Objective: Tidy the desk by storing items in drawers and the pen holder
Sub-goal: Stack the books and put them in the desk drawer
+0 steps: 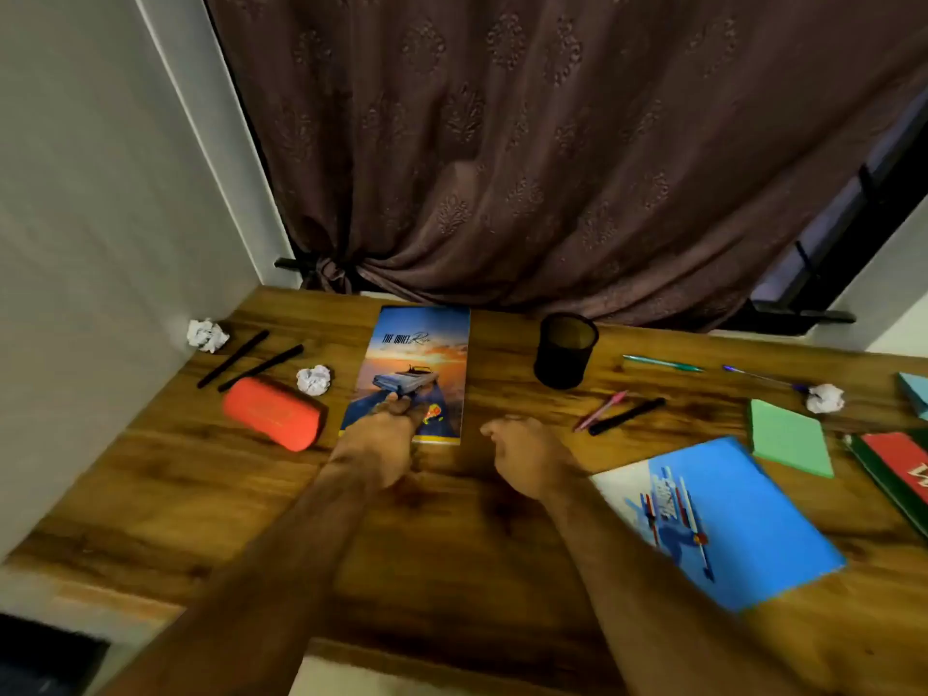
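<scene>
The book, sunset and car on its cover, is seen flat on the desk, its long side running back toward the curtain. Its near end is met by the left hand: fingers are laid over the lower cover, thumb side at the near edge, apparently to pull or lift it; whether the edge is actually pinched cannot be told through the blur. The right hand is held just right of the book's near corner, fingers loosely curled, nothing in it, likely waiting to take the other edge. Left of the book a red case is lying on its side, a paper ball just behind it, two black pens further left, and another paper ball by the wall. Right of the book the mesh holder stands upright and looks empty, so no pens are judged stored yet. Beyond the holder, further from the book, lie a green pen, a blue pen and a third paper ball. Nearer, a pink pen and a black marker lie side by side, ends touching. Well right of the book are a green pad, a blue book and a red-green book cut by the frame. No drawer is in view.
</scene>
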